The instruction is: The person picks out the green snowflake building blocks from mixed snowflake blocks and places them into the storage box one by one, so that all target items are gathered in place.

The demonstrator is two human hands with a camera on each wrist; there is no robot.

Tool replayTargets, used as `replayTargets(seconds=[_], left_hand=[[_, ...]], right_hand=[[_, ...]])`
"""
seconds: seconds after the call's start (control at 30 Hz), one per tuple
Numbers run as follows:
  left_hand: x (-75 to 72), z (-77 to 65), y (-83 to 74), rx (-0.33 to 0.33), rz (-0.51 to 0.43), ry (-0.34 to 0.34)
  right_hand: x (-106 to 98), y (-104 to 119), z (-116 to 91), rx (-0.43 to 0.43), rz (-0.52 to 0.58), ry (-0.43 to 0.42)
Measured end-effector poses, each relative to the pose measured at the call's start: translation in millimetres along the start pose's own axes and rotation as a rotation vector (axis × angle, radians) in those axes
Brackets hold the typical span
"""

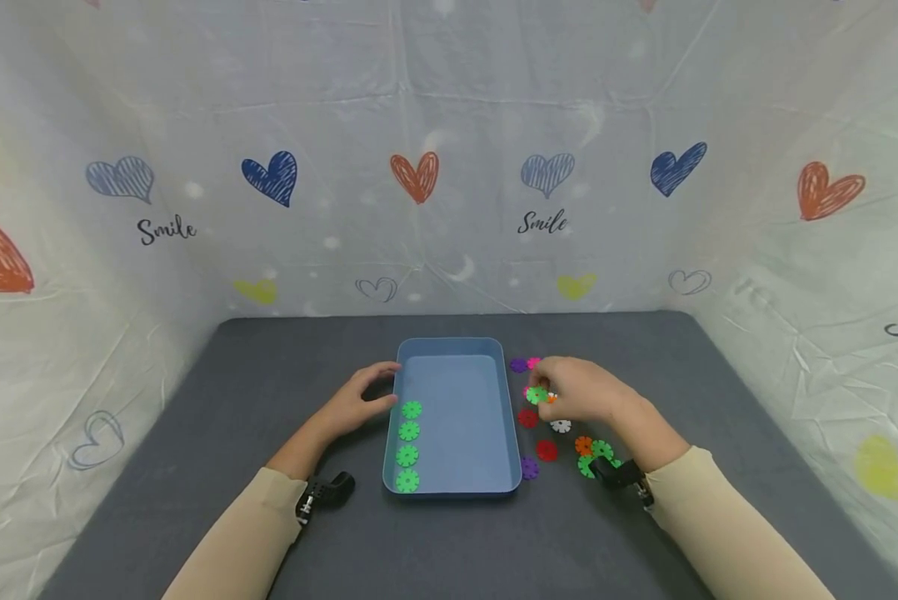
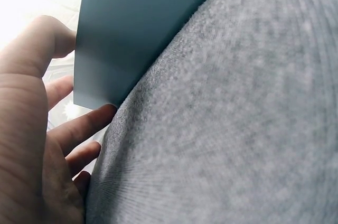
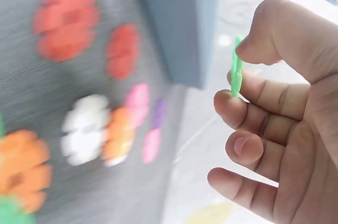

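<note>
A blue rectangular tray (image 1: 466, 417) lies on the dark table. Along its left side runs a column of several green flower-shaped discs (image 1: 407, 456). My left hand (image 1: 355, 402) is at the tray's left wall, thumb and fingertips at the rim, fingers loosely bent. In the left wrist view, fingers reach the tray's outer wall (image 2: 127, 28). My right hand (image 1: 582, 388) is right of the tray and pinches one green flower-shaped disc (image 3: 237, 68) between thumb and fingers. The right wrist view has that disc edge-on, raised above the loose pieces.
Loose flower-shaped discs lie right of the tray: red (image 1: 546, 451), purple (image 1: 530, 468), white (image 1: 561, 426), orange (image 1: 583, 445), pink (image 1: 535, 363) and green (image 1: 602, 449). A white curtain (image 1: 464, 250) printed with hearts hangs behind the table (image 1: 306, 350).
</note>
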State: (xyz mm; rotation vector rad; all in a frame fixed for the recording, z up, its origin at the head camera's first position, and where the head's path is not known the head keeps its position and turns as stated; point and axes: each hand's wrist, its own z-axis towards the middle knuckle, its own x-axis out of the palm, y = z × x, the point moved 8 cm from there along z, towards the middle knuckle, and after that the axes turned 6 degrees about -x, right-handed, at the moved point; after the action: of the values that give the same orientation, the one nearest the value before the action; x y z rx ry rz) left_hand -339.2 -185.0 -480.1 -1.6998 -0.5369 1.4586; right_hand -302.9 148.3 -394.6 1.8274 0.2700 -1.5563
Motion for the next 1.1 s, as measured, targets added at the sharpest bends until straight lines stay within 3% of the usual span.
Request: replayTargets(seconds=[0.27, 0.43, 0.57, 0.73, 1.1], left_hand=[[-0.6, -0.2, -1.1, 0.004, 0.003, 0.0], [0.0, 1.1, -0.4, 0.001, -0.007, 0.004], [0.5, 1.1, -0.5, 0.003, -0.014, 0.005], [0.0, 1.9, -0.4, 0.006, -0.016, 0.002], [-0.6, 1.3, -1.3, 0.067, -0.01, 0.002]], right_hand=[[-36.3, 33.5, 42.0, -0.054, 0.027, -0.031], [-39.7, 49.8, 70.1, -0.081, 0.099, -0.021], [-33.1, 62.0, 91.1, -0.098, 0.14, -0.006], [-22.5, 77.1, 116.7, -0.14, 0.1, 0.011], [28.6, 87.4, 158.6, -0.122, -0.017, 0.094]])
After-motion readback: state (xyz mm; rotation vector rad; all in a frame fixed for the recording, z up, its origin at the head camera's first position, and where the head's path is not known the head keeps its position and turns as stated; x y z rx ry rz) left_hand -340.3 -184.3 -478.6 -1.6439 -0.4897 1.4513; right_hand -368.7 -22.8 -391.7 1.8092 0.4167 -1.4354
